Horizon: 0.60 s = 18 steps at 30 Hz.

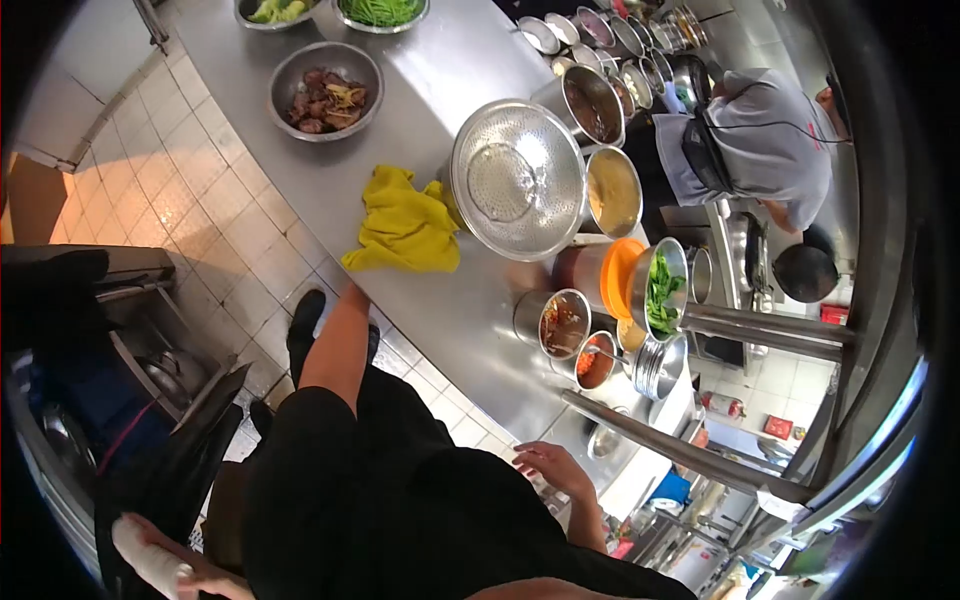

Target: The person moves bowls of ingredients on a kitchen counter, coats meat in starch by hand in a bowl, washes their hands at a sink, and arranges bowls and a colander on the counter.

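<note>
My left forearm reaches to the steel table's edge and ends at a crumpled yellow cloth. The hand itself is hidden by the cloth, so its fingers do not show. Out over the near edge of the table, my right hand hangs in the air with its fingers loosely apart and nothing in them. Close to the cloth stands a large perforated steel colander. Beyond it lies a metal bowl of cooked meat pieces.
Pots of sauce and a bowl of green leaves line the far side, near a metal rail. A co-worker stands across. Another hand, partly white-covered, shows at lower left; its owner is unclear. Tiled floor runs alongside.
</note>
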Tool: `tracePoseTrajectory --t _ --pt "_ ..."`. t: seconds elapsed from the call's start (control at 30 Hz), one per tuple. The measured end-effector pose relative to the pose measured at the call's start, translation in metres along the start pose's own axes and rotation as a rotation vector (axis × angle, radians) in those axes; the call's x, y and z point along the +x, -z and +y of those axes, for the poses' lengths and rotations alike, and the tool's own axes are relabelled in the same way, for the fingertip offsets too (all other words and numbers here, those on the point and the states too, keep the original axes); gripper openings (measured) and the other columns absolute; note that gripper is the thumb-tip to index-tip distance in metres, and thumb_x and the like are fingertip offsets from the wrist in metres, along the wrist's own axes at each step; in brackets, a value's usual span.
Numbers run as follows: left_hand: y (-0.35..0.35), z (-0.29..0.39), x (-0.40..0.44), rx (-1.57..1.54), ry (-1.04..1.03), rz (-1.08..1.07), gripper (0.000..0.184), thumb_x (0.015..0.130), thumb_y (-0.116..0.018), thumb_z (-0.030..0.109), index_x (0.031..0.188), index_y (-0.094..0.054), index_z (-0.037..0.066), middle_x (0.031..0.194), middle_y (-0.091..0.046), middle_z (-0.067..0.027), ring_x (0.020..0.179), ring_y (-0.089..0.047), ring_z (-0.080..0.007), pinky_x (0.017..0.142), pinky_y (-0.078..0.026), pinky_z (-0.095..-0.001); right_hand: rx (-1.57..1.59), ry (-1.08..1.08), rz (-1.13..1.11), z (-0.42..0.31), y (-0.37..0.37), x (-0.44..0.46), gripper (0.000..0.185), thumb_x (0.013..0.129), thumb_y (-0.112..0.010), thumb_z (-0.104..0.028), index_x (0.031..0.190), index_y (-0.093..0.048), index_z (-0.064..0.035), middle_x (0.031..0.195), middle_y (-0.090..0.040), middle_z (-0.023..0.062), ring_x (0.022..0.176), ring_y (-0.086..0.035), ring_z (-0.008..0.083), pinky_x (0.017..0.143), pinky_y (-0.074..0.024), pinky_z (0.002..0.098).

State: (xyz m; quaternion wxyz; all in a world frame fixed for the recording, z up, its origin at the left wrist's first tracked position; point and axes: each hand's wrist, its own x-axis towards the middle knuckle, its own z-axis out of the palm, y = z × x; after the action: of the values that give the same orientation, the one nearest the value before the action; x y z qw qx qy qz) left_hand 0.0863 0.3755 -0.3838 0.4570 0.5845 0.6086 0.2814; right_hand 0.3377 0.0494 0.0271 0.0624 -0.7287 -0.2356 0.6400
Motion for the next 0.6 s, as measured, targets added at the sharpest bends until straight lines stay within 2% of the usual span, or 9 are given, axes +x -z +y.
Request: tracePoseTrajectory --t 0.17,0.27,0.3,0.4,0.5,0.6 --pt "0.015 -0.001 -0.021 0.056 -0.086 0.029 0.051 0.075 -0.060 0.024 0.120 -0.052 0.001 0.102 -0.060 -0.0244 0.093 -0.060 -0.0391 0.077 -0.049 -0.0430 0.019 0.119 0.062 -0.010 0.002 0.031 0.034 0.089 -0.056 -0.022 0.115 -0.056 -0.0002 0.094 -0.066 0.0087 0.086 -0.064 0.0159 0.073 -0.0493 0.0272" --pt "0.049 0.000 -0.034 0.110 -0.085 0.094 0.051 0.075 -0.060 0.024 0.120 -0.053 0.001 0.099 -0.062 -0.0243 0.092 -0.061 -0.0385 0.076 -0.049 -0.0429 0.048 0.186 0.012 -0.019 0.007 0.043 0.036 0.088 -0.058 -0.021 0.116 -0.055 0.0001 0.095 -0.065 0.0098 0.086 -0.063 0.0155 0.074 -0.0491 0.0266" --pt "0.066 0.015 -0.044 0.109 -0.033 0.123 0.051 0.075 -0.060 0.023 0.120 -0.053 0.001 0.099 -0.062 -0.0242 0.092 -0.061 -0.0383 0.076 -0.050 -0.0428 0.045 0.219 -0.004 -0.022 0.008 0.048 0.036 0.087 -0.058 -0.020 0.116 -0.055 0.0005 0.095 -0.065 0.0098 0.086 -0.063 0.0155 0.074 -0.0490 0.0265" --pt "0.132 0.092 -0.087 -0.094 0.423 0.281 0.033 0.073 -0.056 0.017 0.100 -0.063 -0.001 0.080 -0.063 -0.0259 0.081 -0.061 -0.0418 0.076 -0.049 -0.0457 -0.005 0.320 -0.018 -0.037 0.012 0.056 0.035 0.087 -0.058 -0.019 0.116 -0.054 0.0015 0.095 -0.065 0.0099 0.085 -0.063 0.0155 0.076 -0.0488 0.0263" --pt "0.179 0.108 -0.110 0.266 0.234 0.315 0.029 0.070 -0.052 0.011 0.094 -0.062 -0.003 0.082 -0.061 -0.0280 0.082 -0.060 -0.0433 0.077 -0.048 -0.0472 -0.108 0.397 -0.027 -0.064 0.010 0.056 0.034 0.088 -0.058 -0.018 0.115 -0.055 0.0021 0.094 -0.065 0.0101 0.086 -0.062 0.0157 0.079 -0.0484 0.0272" --pt "0.213 0.124 -0.124 0.406 0.189 0.314 0.029 0.068 -0.051 0.008 0.093 -0.062 -0.003 0.083 -0.061 -0.0284 0.083 -0.060 -0.0426 0.078 -0.047 -0.0484 -0.127 0.467 -0.076 -0.071 0.008 0.066 0.034 0.087 -0.059 -0.019 0.114 -0.055 0.0018 0.094 -0.065 0.0108 0.086 -0.062 0.0156 0.079 -0.0484 0.0274"
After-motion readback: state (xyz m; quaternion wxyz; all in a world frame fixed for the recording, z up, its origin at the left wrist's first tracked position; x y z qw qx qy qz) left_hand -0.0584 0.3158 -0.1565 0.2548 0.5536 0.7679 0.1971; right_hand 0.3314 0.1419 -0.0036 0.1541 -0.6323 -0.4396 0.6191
